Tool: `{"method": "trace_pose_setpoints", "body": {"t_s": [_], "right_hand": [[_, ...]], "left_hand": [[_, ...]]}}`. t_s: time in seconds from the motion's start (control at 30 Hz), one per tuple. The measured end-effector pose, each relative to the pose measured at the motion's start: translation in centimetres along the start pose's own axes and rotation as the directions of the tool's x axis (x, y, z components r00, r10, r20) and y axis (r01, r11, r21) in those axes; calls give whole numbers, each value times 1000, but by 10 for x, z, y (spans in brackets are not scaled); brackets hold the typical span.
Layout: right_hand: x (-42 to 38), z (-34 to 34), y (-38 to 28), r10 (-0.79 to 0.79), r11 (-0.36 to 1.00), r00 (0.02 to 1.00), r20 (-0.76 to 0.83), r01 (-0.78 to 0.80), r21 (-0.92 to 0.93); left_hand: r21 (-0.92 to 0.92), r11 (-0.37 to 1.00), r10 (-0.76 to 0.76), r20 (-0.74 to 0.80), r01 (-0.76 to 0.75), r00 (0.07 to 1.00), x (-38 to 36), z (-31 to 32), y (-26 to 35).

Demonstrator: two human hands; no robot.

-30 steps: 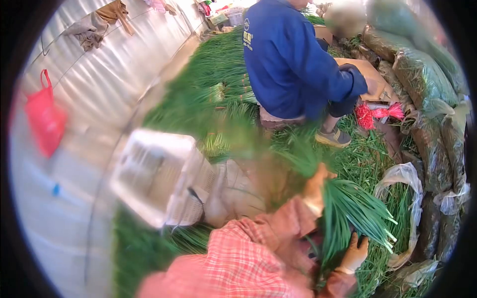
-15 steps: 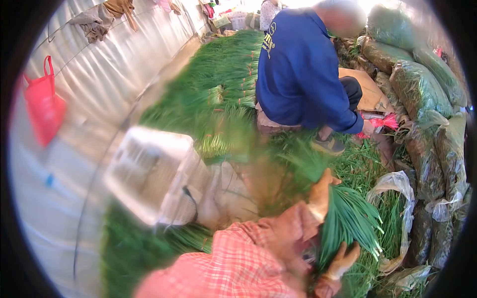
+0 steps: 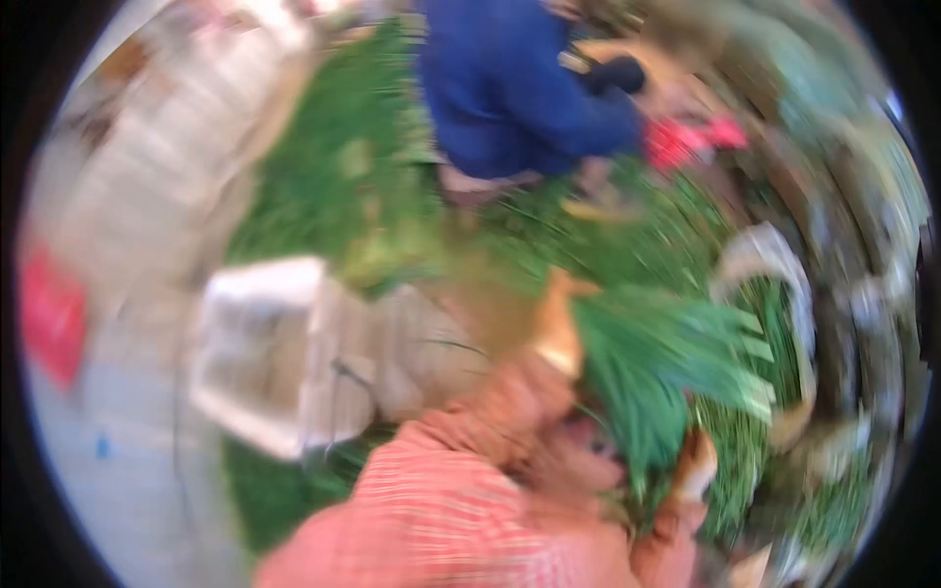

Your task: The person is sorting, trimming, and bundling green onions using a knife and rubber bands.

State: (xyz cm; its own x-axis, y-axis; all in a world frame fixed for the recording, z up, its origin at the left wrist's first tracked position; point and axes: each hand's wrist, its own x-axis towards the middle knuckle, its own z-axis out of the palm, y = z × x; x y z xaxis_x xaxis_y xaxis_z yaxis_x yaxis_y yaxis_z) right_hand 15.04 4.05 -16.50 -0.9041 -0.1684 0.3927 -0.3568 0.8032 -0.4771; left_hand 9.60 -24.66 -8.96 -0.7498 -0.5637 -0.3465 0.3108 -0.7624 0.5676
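Strong motion blur softens the whole view. A loose, fanned bunch of chives point(image 3: 652, 363) lies between my two hands, its pale stem ends pointing right. My left hand point(image 3: 557, 323), which seems gloved, closes against the upper left of the leaves. Lower down, my right hand point(image 3: 697, 465) is at the underside of the bunch, its fingers curled and partly hidden by the leaves. Beyond the stem ends stands an open clear plastic bag point(image 3: 763, 247) with more green stalks inside.
A white plastic crate point(image 3: 316, 363) lies on my left. Rows of chives point(image 3: 309, 186) cover the ground ahead. A person in a blue jacket point(image 3: 500, 88) sits there near bright pink-red material point(image 3: 686, 142). Filled bags point(image 3: 814, 88) line the right; a red bag point(image 3: 54, 318) hangs at left.
The view has swung, so the person in blue and the crate sit differently in frame. The chives have shifted left and up with both hands, and their stem ends now fan more to the right.
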Motion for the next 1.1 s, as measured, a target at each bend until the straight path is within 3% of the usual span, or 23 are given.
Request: {"method": "trace_pose_setpoints", "body": {"t_s": [0.03,0.07,0.13,0.2,0.3,0.33,0.37,0.43,0.53,0.57,0.6,0.63,0.67,0.7,0.73,0.77,0.8,0.83,0.87,0.9,0.93,0.97,1.1], "right_hand": [[-10,-5,17,-60,997,996,67,64,-48],[-20,-14,28,40,985,983,182,-8,-174],[-53,-33,70,169,960,985,-37,-173,-222],[-66,-74,82,522,847,831,-191,-532,0],[-64,-101,69,686,728,678,-264,-643,238],[-48,-109,35,707,702,681,-193,-639,316],[-28,-112,-6,715,671,689,-118,-629,393],[-14,-98,-50,418,895,893,-165,-374,245],[7,-66,-74,559,810,818,138,-574,121],[2,-44,-47,356,927,922,155,-369,62],[0,-17,-27,353,904,909,219,-393,172],[1,-8,-23,468,709,812,349,-580,400],[7,-1,-21,550,324,665,506,-728,605],[19,5,-19,563,0,547,620,-750,662],[21,8,-16,569,-209,469,675,-711,671],[18,5,-9,567,-303,442,695,-673,675],[17,4,-3,589,-289,474,655,-633,718],[19,-8,4,370,-342,615,696,-606,718],[26,-18,-10,710,-198,427,559,-642,741],[31,-28,-32,869,54,403,287,-654,755],[44,-42,-55,853,-12,424,305,-567,823],[48,-45,-47,815,71,471,338,-660,748],[26,-22,43,663,426,550,508,-835,348]], "left_hand": [[184,982,-21,-78,35,997,-6,1,4],[118,992,27,161,-46,987,14,-26,-6],[142,990,-11,121,-6,993,29,-37,14],[175,984,-37,57,26,998,48,-41,33],[218,975,-37,17,32,999,64,-39,44],[231,973,-29,7,26,1000,66,-40,46],[246,969,-25,3,24,1000,68,-40,46],[268,963,-12,0,11,1000,68,-43,46],[301,953,42,1,-40,999,67,-53,46],[333,940,79,-10,-71,997,64,-58,42],[379,918,140,-30,-118,990,62,-64,41],[446,881,209,-62,-160,976,60,-70,40],[515,837,282,-114,-186,953,56,-76,45],[513,842,297,-188,-164,936,52,-76,47],[429,898,228,-261,-99,938,44,-72,47],[134,982,-92,-274,133,957,28,-53,48],[26,999,-34,-305,44,952,25,-43,37],[162,984,-19,-280,67,960,27,-50,31],[130,988,-43,-275,81,961,28,-52,30],[102,990,-71,-267,101,961,26,-50,30],[71,990,-103,-262,126,960,19,-36,37],[167,984,-2,-299,55,954,7,-19,35],[-44,994,-104,-163,98,981,9,-26,40]]}}
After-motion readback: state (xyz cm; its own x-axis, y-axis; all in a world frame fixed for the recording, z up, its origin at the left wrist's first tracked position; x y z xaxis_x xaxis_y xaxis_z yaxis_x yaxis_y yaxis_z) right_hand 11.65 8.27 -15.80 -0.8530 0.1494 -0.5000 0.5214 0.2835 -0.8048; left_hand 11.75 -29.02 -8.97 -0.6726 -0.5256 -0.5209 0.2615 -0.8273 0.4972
